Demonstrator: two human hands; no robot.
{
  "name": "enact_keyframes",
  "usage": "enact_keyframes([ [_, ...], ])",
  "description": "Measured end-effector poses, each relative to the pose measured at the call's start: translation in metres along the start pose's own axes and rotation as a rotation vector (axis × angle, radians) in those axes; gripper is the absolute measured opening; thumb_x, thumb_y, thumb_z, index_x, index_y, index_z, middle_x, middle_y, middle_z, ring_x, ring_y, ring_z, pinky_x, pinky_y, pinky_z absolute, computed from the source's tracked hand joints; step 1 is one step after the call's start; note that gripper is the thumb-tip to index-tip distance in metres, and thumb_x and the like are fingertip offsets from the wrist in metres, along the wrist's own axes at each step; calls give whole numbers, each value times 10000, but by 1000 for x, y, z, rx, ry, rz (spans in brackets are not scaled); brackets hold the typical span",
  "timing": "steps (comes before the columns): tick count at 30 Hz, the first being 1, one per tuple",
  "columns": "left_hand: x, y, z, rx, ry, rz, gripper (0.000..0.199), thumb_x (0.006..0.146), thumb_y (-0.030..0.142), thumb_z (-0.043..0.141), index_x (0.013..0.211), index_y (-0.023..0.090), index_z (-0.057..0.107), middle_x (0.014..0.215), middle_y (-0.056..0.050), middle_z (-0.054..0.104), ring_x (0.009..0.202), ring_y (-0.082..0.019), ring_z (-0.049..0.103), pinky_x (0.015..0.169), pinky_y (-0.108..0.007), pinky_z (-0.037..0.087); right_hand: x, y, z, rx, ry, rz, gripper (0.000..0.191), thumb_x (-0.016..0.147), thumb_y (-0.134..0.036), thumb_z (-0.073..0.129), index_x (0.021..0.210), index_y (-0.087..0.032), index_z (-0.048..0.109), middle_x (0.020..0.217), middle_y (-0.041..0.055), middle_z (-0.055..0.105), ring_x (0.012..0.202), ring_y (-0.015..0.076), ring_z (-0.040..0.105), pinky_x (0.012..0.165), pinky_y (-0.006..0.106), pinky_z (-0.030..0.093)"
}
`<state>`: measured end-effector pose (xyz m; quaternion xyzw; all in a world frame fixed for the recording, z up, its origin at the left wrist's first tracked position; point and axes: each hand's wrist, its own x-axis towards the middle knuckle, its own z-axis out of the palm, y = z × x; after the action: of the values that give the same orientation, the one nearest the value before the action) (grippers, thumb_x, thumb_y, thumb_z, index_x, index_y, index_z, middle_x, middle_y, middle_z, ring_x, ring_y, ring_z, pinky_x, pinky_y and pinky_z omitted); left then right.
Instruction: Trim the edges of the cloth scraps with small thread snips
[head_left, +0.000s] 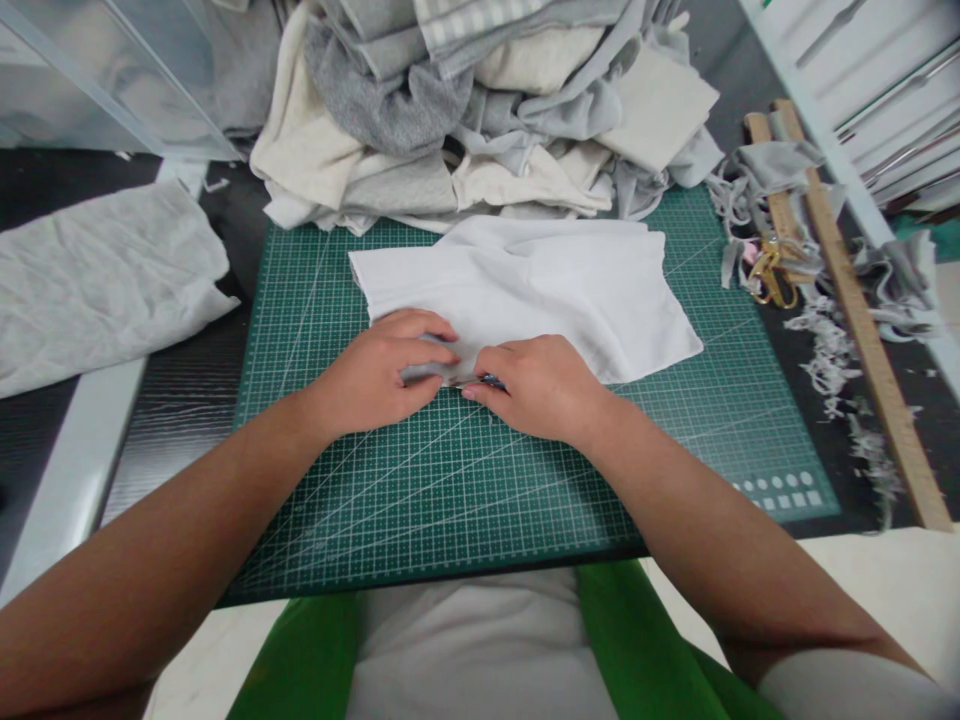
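Observation:
A white cloth (570, 290) lies slightly rumpled on the green cutting mat (450, 490). My left hand (375, 370) bears on its near left edge, with thumb and fingertips curled about the fabric there. Close beside it, my right hand (540, 385) is closed around a small metal tool with a dark blue handle (493, 381). The tool's thin tip points left to the cloth's near edge, by my left thumb. Most of the tool is hidden in my fingers, so its exact kind does not show.
Grey and cream fabric pieces (420, 110) are heaped behind the mat. A light grey cloth (105, 280) lies at left, near a clear plastic bin (135, 70). Wooden rulers (870, 330), gold-handled scissors (772, 275) and fabric scraps (825, 350) lie at right.

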<state>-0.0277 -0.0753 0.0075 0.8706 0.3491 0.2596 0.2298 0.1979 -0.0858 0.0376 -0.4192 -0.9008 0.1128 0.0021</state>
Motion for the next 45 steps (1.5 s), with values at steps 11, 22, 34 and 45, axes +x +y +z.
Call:
enact_keyframes([
  [11, -1, 0, 0, 1, 5, -4, 207, 812, 167, 605, 983, 208, 713, 1219, -66, 653, 1170, -243, 596, 1039, -435, 484, 0, 1, 0, -41, 2, -19, 333, 972, -476, 488, 973, -198, 671, 857, 29, 751, 763, 195, 665, 599, 309, 288],
  [22, 0, 2, -1, 0, -9, -19, 176, 825, 195, 602, 961, 212, 713, 1217, -62, 651, 1170, -239, 596, 1046, -437, 482, 1, -1, 2, -59, -2, -11, 325, 978, -463, 482, 1016, -201, 669, 877, 32, 757, 762, 203, 669, 604, 317, 306],
  [34, 0, -1, 2, -5, 12, 14, 186, 819, 174, 620, 980, 198, 711, 1214, -84, 646, 1163, -251, 597, 1032, -450, 486, 1, 1, 1, 85, 61, 42, 290, 942, -478, 539, 929, -228, 686, 832, -5, 758, 753, 191, 673, 626, 304, 328],
  [45, 0, 0, 0, -1, 2, -1, 175, 819, 174, 617, 963, 194, 714, 1211, -75, 649, 1149, -245, 604, 1032, -430, 486, 0, -6, 3, -33, 50, 11, 316, 965, -462, 496, 953, -193, 661, 870, 37, 759, 766, 217, 691, 602, 322, 322],
])
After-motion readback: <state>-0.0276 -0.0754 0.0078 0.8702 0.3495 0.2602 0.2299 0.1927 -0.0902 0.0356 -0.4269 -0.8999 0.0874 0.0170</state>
